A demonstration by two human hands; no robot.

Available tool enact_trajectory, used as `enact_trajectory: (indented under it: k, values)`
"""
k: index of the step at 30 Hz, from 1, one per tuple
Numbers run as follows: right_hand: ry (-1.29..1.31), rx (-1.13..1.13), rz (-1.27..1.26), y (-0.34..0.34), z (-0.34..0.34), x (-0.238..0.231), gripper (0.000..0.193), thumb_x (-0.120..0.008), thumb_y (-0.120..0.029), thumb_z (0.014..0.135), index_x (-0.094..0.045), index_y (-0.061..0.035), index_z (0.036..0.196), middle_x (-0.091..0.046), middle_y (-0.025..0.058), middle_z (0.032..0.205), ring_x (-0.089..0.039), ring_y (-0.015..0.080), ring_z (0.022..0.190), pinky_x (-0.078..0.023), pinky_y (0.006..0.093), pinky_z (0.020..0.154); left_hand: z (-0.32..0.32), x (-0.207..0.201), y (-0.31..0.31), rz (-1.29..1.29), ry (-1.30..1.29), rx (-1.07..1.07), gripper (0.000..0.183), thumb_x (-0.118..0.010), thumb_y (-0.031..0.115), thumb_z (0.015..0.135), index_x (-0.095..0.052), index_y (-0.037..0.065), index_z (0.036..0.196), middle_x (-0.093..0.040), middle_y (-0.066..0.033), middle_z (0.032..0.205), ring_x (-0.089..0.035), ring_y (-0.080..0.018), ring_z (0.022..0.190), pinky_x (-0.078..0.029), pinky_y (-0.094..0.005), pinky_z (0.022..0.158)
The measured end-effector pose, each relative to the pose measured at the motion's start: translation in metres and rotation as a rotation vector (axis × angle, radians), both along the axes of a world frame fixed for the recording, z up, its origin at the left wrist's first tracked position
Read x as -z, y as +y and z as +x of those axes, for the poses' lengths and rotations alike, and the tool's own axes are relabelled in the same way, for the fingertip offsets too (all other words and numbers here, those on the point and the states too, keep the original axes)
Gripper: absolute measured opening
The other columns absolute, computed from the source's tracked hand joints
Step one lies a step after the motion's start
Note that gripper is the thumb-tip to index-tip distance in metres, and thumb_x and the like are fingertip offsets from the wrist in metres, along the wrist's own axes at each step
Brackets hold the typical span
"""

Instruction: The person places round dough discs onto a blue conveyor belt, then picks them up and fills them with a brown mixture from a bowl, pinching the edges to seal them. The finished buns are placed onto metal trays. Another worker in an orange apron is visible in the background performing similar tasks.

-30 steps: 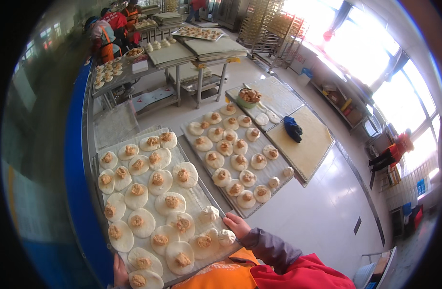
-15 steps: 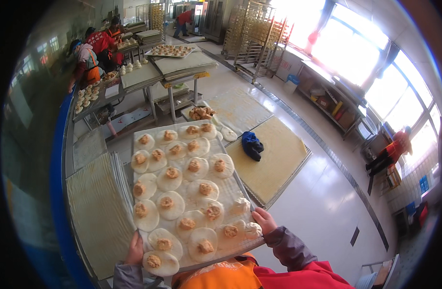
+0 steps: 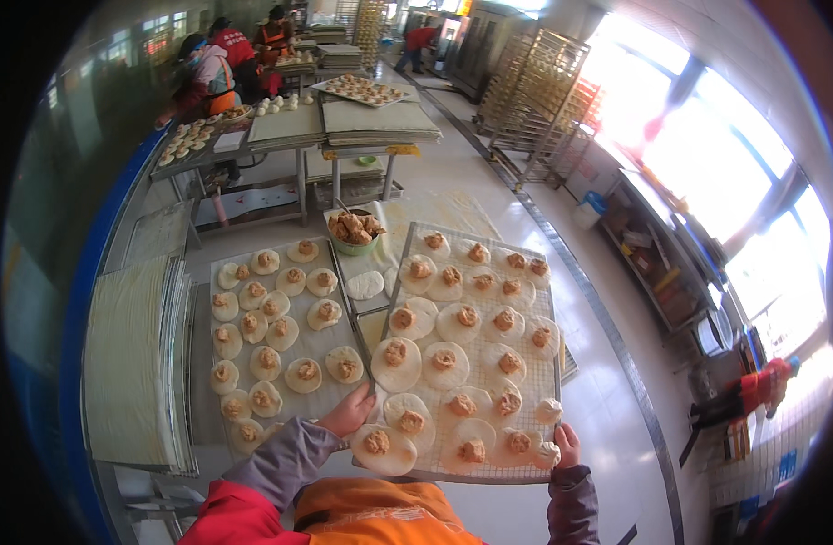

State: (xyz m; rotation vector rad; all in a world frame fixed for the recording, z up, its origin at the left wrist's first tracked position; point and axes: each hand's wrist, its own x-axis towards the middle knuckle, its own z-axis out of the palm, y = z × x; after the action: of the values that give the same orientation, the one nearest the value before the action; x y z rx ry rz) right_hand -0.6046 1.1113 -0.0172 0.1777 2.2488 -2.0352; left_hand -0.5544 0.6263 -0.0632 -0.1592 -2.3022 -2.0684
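Observation:
Both my hands hold a flat mesh-lined tray (image 3: 541,374) by its near part. My left hand (image 3: 348,411) is closed on its left edge, and my right hand (image 3: 568,447) grips the near right corner. Flat dough rounds (image 3: 444,364) with lumps of brownish filling cover the tray. Two closed, pleated buns (image 3: 547,454) sit at its right edge, beside my right hand. To the left lies a second tray (image 3: 300,409) of dough rounds with filling. Beyond the trays stands a green bowl (image 3: 354,248) heaped with filling, a plain dough round (image 3: 364,285) near it.
A stack of cloth-covered boards (image 3: 135,363) stands at the left. Farther off, a worktable (image 3: 285,127) holds boards and another filled tray (image 3: 362,89). Several people work at the far left; another person (image 3: 763,386) is at the right. Wheeled racks (image 3: 543,100) stand at the back.
The tray in my hands has moved right, uncovering the second filled tray on the left. The bowl shows more fully. The blue cloth on the table is now hidden. My view has turned left.

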Motion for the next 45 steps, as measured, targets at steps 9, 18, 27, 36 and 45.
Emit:
enact_trajectory:
  k: [9, 18, 27, 36, 45]
  values:
    - [0.016, -0.132, -0.1, 0.077, -0.14, 0.089, 0.015, -0.05, -0.009, 0.1, -0.062, -0.0015, 0.103, -0.062, -0.0007, 0.086, -0.055, 0.0086, 0.073, -0.046, 0.026, 0.064, -0.105, 0.091, 0.076, -0.034, 0.0, -0.168, 0.025, -0.054, 0.019, 0.102, -0.053, -0.003, 0.114, -0.062, -0.017, 0.096, -0.056, -0.0201, 0.087, -0.048, -0.0359, 0.08]
    - [-0.11, -0.137, -0.154, 0.097, -0.163, 0.163, 0.019, -0.049, -0.014, 0.102, -0.062, -0.0019, 0.108, -0.06, -0.002, 0.087, -0.052, 0.0067, 0.076, -0.044, 0.0248, 0.068, -0.12, 0.08, 0.077, -0.372, -0.235, -0.107, 0.027, -0.053, 0.025, 0.102, -0.05, -0.001, 0.098, -0.061, -0.0262, 0.09, -0.059, -0.0384, 0.077, -0.047, -0.0433, 0.072]
    - [-0.075, -0.172, -0.032, 0.104, -0.167, 0.156, 0.018, -0.052, -0.016, 0.1, -0.065, -0.0032, 0.1, -0.058, -0.0021, 0.079, -0.051, 0.0081, 0.073, -0.044, 0.0275, 0.063, -0.221, 0.073, 0.047, -0.672, -0.019, -0.347, 0.057, -0.058, 0.014, 0.094, -0.037, 0.011, 0.147, -0.062, -0.0235, 0.115, -0.063, -0.0413, 0.104, -0.051, -0.0478, 0.088]
    - [-0.15, -0.22, -0.061, 0.103, -0.182, 0.15, 0.021, -0.05, -0.018, 0.102, -0.06, -0.0053, 0.115, -0.06, -0.0013, 0.083, -0.055, 0.0082, 0.073, -0.045, 0.0241, 0.061, -0.242, 0.064, 0.0, -0.389, -0.162, -0.483, 0.033, -0.066, 0.014, 0.075, -0.067, -0.001, 0.105, -0.07, -0.0227, 0.098, -0.067, -0.0373, 0.097, -0.052, -0.0426, 0.087]
    - [-0.189, -0.263, -0.066, 0.058, -0.179, 0.141, 0.025, -0.05, -0.018, 0.1, -0.058, -0.0066, 0.12, -0.062, 0.0026, 0.088, -0.057, 0.0131, 0.073, -0.047, 0.0263, 0.061, -0.224, 0.079, 0.007, -0.795, -0.149, -0.587, 0.039, -0.064, 0.011, 0.079, -0.057, 0.009, 0.117, -0.057, -0.0208, 0.111, -0.06, -0.041, 0.099, -0.05, -0.0485, 0.087]
